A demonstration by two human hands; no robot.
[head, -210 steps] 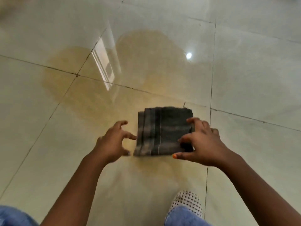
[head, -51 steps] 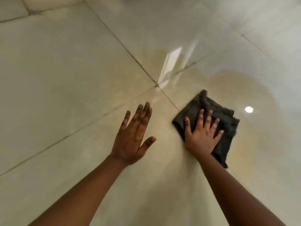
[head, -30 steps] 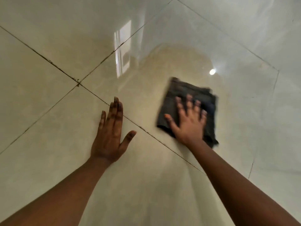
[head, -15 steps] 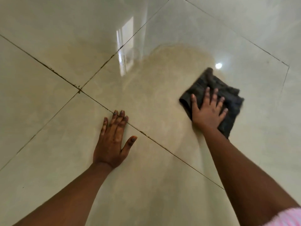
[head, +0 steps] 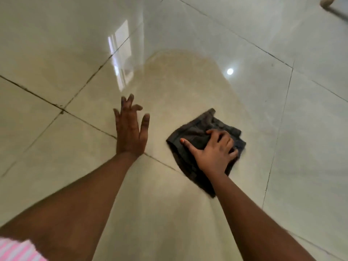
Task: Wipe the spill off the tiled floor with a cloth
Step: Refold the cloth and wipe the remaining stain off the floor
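A pale brownish spill (head: 180,81) spreads over the glossy cream tiled floor (head: 56,44), from the middle of the view toward the far side. The dark grey cloth (head: 190,131) lies crumpled on the spill's near right part. My right hand (head: 214,149) rests on top of the cloth, its fingers curled into the bunched fabric and its thumb stretched out to the left. My left hand (head: 130,132) is to the left of the cloth with its fingers straight and spread, slightly blurred, over a grout line and holding nothing.
Dark grout lines cross the floor diagonally. A window reflection (head: 120,53) and a round lamp reflection (head: 230,71) shine on the wet tiles. A pale furniture leg (head: 327,0) shows at the top right corner. A pink striped sleeve (head: 17,251) is at the bottom left.
My right hand has drawn the cloth back toward me and its flat fingers have curled into the fabric. My left hand has shifted right toward the cloth, fingers spreading.
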